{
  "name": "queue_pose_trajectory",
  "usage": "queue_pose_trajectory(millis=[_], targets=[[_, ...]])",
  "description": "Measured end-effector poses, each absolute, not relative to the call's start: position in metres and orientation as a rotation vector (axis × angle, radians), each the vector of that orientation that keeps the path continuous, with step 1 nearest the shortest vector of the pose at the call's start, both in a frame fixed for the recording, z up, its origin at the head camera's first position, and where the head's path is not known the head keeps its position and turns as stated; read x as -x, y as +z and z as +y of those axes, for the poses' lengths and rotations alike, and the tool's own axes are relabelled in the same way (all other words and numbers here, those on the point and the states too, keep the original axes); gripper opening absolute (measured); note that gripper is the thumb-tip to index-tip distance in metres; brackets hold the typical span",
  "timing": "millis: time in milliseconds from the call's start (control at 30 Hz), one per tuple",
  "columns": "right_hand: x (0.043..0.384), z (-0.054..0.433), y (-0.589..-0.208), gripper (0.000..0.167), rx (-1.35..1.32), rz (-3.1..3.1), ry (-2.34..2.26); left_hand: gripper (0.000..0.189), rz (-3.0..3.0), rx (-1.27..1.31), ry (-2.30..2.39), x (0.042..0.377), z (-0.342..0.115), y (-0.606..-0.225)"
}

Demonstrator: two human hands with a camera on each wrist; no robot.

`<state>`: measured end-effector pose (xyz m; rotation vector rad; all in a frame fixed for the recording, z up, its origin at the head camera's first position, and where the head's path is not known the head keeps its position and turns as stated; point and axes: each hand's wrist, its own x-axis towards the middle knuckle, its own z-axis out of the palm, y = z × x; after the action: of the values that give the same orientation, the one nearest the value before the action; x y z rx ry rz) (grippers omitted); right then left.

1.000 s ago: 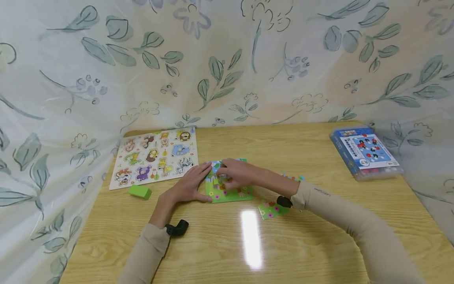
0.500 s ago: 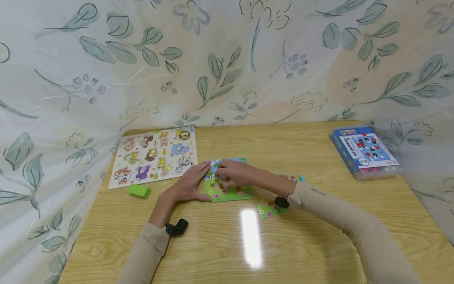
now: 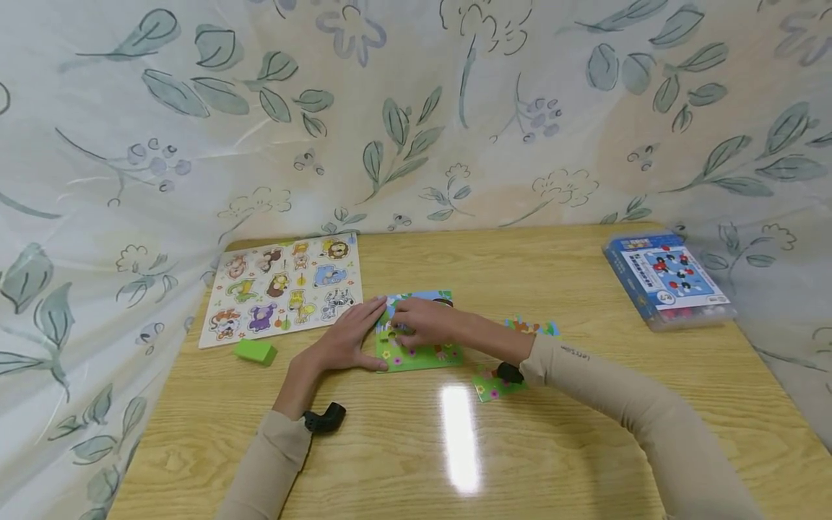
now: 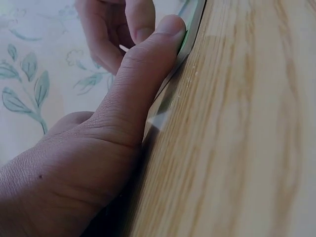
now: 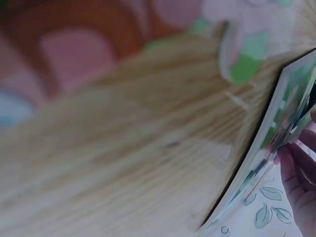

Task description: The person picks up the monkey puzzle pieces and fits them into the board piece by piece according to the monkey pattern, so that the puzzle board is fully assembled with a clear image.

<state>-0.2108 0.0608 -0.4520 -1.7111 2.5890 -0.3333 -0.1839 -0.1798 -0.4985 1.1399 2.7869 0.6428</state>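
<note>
A colourful jigsaw puzzle board (image 3: 422, 360) with a green, flowered lower part lies flat before me. My left hand (image 3: 347, 339) rests along its left side, fingers extended, with the thumb (image 4: 143, 59) touching the near edge. Over the board's middle, my right hand (image 3: 429, 321) has curled fingers and pinches a small puzzle piece, whose thin pale edge (image 4: 123, 48) shows in the left wrist view. The fingers hide most of that piece. Right of the board lie a green flowered puzzle section (image 3: 495, 388), partly covered by the wrist camera, and a blue-and-brown section (image 3: 529, 326).
An animal puzzle board (image 3: 250, 318) lies at the back left, with a green block (image 3: 256, 351) in front of it. A boxed set with a blue cover (image 3: 672, 278) is at the back right of the wooden table (image 3: 390, 448). Floral fabric (image 3: 403, 130) hangs behind.
My right hand has shifted slightly to the left over the board, its fingers altering position around the piece. The left hand stays in place.
</note>
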Motion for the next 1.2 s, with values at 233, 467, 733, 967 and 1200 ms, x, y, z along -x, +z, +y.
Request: queue_pose_trajectory(millis=[233,467,733,967,1200], targets=[[0.212,0.058,-0.460,0.023,1.881,2.620,-0.282,0.113,2.785,-1.130,0.631,0.184,-0.181,-0.498],[0.210,0.058,-0.463,0.018,1.955,2.647,-0.246,0.114,2.780,-1.110,0.623,0.182,-0.180,-0.497],[0.208,0.059,-0.457,0.020,1.879,2.629,-0.144,0.115,2.784,-1.107,0.628,0.182,-0.179,-0.498],[0.206,0.058,-0.452,0.018,1.879,2.627,-0.084,0.115,2.772,-1.107,0.650,0.183,-0.179,-0.497],[0.202,0.058,-0.452,0.015,1.918,2.658,0.092,0.114,2.754,-1.103,0.639,0.184,-0.179,-0.496]])
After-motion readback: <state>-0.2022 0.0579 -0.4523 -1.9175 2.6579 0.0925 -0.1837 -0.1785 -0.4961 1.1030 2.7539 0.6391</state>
